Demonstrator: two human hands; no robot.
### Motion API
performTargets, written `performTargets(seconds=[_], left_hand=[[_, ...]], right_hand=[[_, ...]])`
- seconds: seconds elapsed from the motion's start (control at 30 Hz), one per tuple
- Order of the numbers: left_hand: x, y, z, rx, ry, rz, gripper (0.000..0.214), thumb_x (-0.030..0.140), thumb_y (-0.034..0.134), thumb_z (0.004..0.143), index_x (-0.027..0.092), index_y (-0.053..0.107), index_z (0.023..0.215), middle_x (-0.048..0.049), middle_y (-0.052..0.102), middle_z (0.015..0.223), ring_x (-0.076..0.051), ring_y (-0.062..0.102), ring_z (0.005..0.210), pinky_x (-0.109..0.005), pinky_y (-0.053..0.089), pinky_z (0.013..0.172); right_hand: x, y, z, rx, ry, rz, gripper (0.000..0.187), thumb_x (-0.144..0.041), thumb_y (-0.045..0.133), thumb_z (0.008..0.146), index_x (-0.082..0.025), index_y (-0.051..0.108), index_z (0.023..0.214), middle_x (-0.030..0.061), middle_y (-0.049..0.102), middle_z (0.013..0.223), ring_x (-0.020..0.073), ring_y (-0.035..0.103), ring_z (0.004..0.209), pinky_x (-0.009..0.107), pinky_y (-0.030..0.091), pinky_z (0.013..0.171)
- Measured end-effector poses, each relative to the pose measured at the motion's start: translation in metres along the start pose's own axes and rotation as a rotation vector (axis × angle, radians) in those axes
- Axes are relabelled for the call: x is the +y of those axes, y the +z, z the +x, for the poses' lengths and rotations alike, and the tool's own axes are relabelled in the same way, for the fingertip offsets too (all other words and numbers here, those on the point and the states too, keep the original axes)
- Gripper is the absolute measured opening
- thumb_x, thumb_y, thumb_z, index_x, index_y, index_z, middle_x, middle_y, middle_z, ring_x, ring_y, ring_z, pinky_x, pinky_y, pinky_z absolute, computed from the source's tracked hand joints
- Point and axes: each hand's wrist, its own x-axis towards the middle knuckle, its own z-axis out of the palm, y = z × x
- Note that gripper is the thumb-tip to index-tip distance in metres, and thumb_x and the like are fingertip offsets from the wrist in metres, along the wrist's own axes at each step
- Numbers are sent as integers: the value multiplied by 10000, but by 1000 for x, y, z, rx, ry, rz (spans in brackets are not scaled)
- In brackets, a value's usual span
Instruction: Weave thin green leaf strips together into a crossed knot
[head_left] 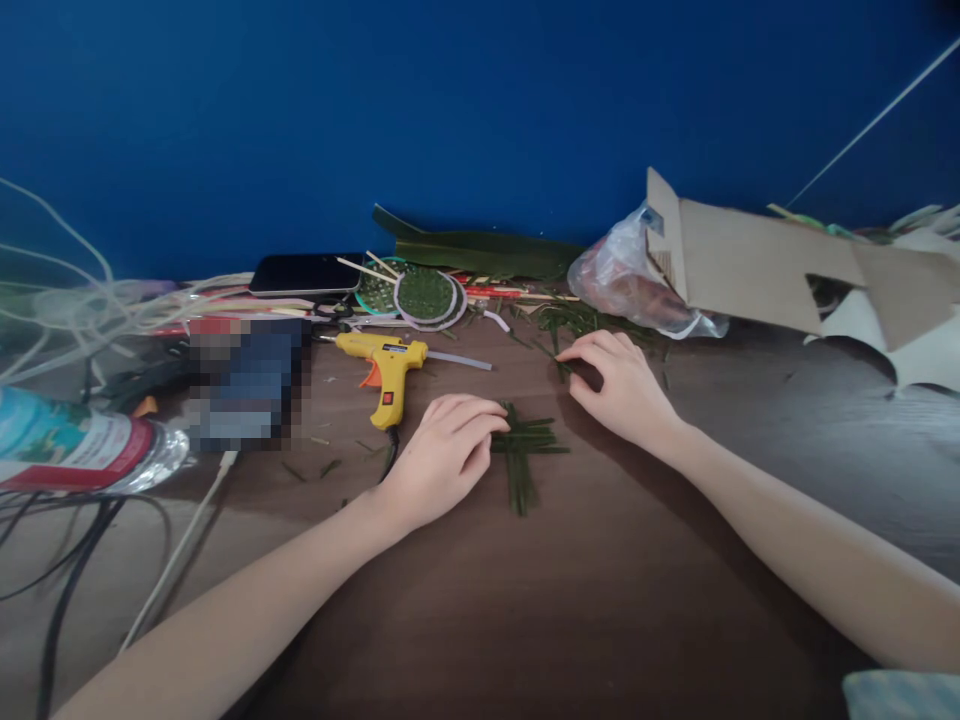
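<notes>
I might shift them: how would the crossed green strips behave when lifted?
The crossed green strips look thin, so probably light and bendable. Their ends jut out separately, so they may slip apart if lifted by one edge.

Dim, soft light; pale sheen on the table (907, 440) at far right; shadows along the forearms (787, 530); frame sides blurred, one patch (251, 385) at left pixelated

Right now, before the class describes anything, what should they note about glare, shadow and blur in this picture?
All in the head view: pale glare across the table at right; a soft shadow below the right hand; the bottle smeared near the left edge; the device left of the glue gun broken into pixel blocks; the crossed strips slightly soft.
</notes>
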Motion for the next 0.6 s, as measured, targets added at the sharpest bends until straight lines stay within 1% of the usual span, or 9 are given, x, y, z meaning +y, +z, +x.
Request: performTargets(seconds=[0.07, 0.1, 0.2, 0.23, 0.3, 0.47, 0.6], left_hand=[[1, -2, 1, 20, -39, 3, 191, 81, 418, 849, 179, 564, 925, -37, 622, 1028, -174, 527, 983, -341, 395, 890], [2, -2, 2, 29, -52, 3, 187, 81, 410, 852, 178, 559, 912, -39, 622, 1016, -174, 528, 981, -340, 397, 886], [3, -4, 3, 48, -72, 13, 187, 72, 397, 851, 171, 548, 899, -49, 617, 999, -178, 523, 987, -342, 399, 880], [2, -4, 3, 51, -76, 18, 184, 70, 399, 849, 169, 545, 899, -52, 615, 1000, -181, 520, 993, -345, 398, 884], [1, -4, 2, 55, -90, 24, 181, 69, 404, 844, 168, 543, 903, -55, 608, 1008, -185, 513, 1009, -353, 393, 895], [0, -2, 1, 54, -130, 30, 192, 70, 404, 839, 178, 542, 917, -51, 599, 1023, -191, 502, 1026, -373, 385, 913], [0, -1, 1, 51, -139, 37, 191, 73, 411, 830, 179, 538, 926, -52, 602, 1025, -198, 499, 1033, -385, 385, 912]], right_hand=[[1, -1, 1, 15, 21, 28, 202, -88, 466, 678, -191, 575, 813, 72, 597, 904, 249, 514, 871, 390, 404, 754], [1, -1, 1, 24, 32, 41, 186, -91, 459, 682, -191, 561, 801, 72, 592, 887, 244, 514, 860, 388, 404, 753], [3, 2, 2, 48, 74, 38, 77, -187, 473, 755, -198, 535, 798, 75, 567, 848, 246, 503, 845, 395, 403, 759], [3, 3, 2, 54, 93, 24, 61, -230, 486, 771, -199, 531, 798, 78, 557, 843, 249, 496, 841, 399, 403, 759], [4, 4, 2, 57, 131, -6, 87, -283, 511, 775, -197, 523, 785, 84, 539, 832, 252, 483, 826, 406, 406, 757], [8, 4, 5, 0, 209, 6, 85, -249, 515, 763, -203, 496, 695, 62, 517, 715, 241, 484, 775, 396, 408, 739], [10, 3, 8, -4, 221, 30, 109, -239, 492, 755, -207, 481, 652, 56, 519, 684, 227, 486, 734, 382, 410, 711]])
